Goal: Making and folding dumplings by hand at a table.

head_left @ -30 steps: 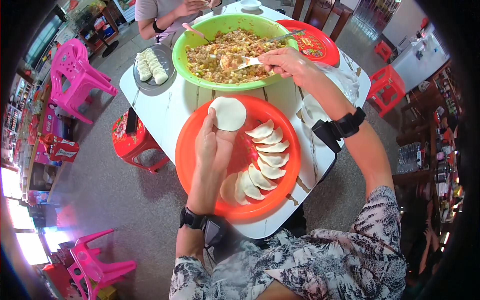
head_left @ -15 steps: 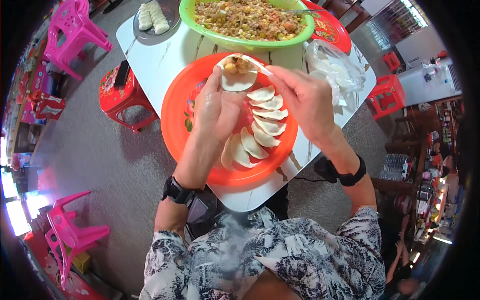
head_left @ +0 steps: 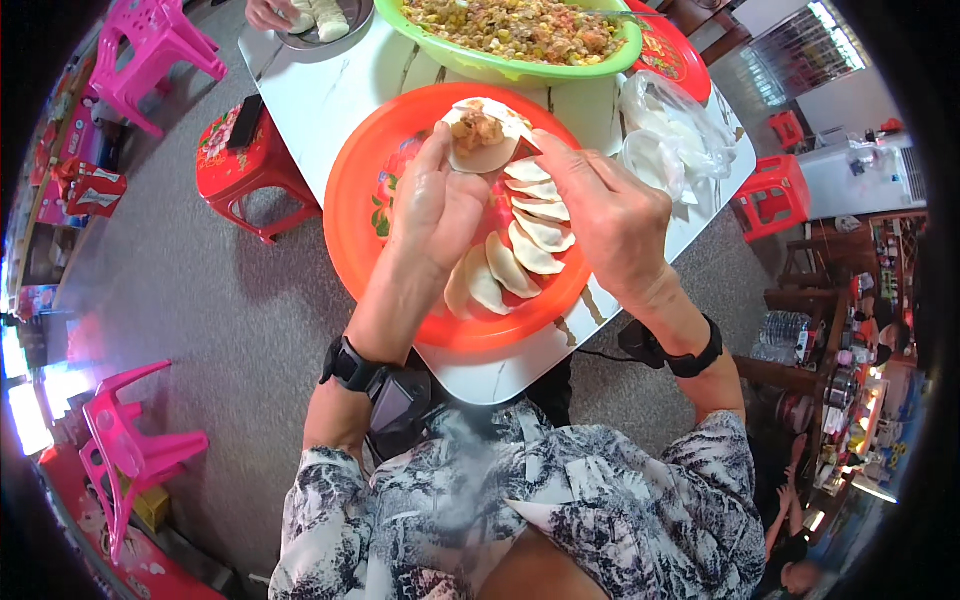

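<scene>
My left hand [head_left: 436, 205] holds a round white dumpling wrapper [head_left: 489, 157] spread over its fingers, with a heap of filling [head_left: 476, 130] on it. At the wrapper's right edge, my right hand [head_left: 610, 205] has its thumb and fingers closed together; what lies between the fingertips is hidden. Below both hands, a round orange tray [head_left: 350, 250] carries several folded half-moon dumplings [head_left: 541, 233] in a curved row. Beyond the tray stands a green basin [head_left: 520, 72] of chopped, mixed filling [head_left: 510, 35].
A plastic bag [head_left: 700, 125] of white wrappers lies right of the tray. Another person's hand [head_left: 268, 14] touches white rolls [head_left: 328, 18] on a dark plate [head_left: 352, 22]. A red stool [head_left: 225, 180] with a phone [head_left: 244, 122] stands left of the white table [head_left: 285, 95].
The wrapper now lies flatter, with its filling more exposed. My right fingers have shifted slightly along its right side. Another person's hand has come in at the plate of rolls.
</scene>
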Demonstrator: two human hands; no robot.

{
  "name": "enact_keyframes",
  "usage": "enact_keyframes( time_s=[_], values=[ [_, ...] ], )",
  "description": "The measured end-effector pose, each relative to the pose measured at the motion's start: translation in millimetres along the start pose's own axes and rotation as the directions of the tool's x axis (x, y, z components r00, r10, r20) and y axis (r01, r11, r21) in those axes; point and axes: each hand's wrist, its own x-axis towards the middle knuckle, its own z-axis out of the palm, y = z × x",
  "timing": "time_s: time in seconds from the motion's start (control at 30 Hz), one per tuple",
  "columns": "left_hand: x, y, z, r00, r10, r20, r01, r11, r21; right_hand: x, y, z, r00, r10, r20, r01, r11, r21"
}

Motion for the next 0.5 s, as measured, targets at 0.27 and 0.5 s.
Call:
enact_keyframes(
  time_s=[0.27,0.5],
  values=[
    [-6,-1,9,1.000,0.027,-0.004,-0.027,1.000,0.011,-3,10,-4,0.992,0.058,-0.108,-0.043,0.990,0.133],
    [-9,-1,8,0.999,0.034,-0.032,-0.032,0.997,0.064,-7,4,-9,0.998,0.060,-0.015,-0.056,0.986,0.160]
  ],
)
